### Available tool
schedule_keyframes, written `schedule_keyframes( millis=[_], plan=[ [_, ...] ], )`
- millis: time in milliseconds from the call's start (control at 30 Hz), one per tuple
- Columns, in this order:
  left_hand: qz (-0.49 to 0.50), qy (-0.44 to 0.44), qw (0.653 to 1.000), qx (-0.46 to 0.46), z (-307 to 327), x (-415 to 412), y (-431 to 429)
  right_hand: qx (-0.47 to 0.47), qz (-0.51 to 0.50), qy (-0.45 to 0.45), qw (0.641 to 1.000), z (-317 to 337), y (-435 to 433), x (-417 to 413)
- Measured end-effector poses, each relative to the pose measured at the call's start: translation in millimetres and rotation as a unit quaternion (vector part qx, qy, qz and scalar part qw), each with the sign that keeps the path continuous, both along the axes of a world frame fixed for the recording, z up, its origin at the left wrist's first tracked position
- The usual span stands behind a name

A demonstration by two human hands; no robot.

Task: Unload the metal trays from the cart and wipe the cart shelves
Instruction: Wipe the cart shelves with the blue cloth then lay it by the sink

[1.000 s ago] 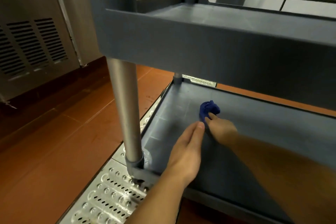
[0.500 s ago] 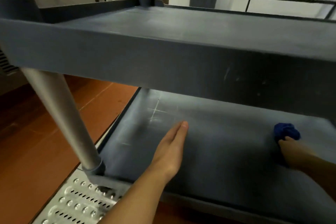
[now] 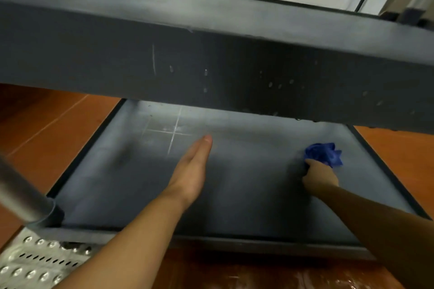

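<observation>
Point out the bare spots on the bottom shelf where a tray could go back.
The lower shelf is bare between the left hand and right hand. It is also bare left of the left hand. The blue cloth crowds the right side.

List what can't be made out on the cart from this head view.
- Far part of the lower shelf: hidden behind the upper shelf.
- Right hand fingers: curled under, buried in the blue cloth.
- Metal post: blurred, cut off at the left edge.
- Left hand: whether its palm touches the shelf is unclear.
</observation>
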State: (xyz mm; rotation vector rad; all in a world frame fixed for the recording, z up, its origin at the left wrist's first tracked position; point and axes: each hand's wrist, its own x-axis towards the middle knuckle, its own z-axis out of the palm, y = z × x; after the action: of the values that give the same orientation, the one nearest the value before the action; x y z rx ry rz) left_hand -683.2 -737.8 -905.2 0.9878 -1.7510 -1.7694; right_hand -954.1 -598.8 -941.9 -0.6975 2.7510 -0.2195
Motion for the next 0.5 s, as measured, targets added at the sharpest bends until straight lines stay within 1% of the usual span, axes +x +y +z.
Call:
schedule_keyframes(
  millis=[67,267,500],
  plan=[
    [0.006,-0.001,1.000,0.001,1,6,-4,-0.019,0.008,0.000,1.000,-6,-14,15],
    [0.024,0.016,1.000,0.000,-3,35,-20,-0.050,0.084,0.013,0.995,-13,-62,78],
    [0.062,0.019,0.998,0.002,-7,71,-40,-0.081,0.200,-0.023,0.976,-12,-113,166]
  ],
)
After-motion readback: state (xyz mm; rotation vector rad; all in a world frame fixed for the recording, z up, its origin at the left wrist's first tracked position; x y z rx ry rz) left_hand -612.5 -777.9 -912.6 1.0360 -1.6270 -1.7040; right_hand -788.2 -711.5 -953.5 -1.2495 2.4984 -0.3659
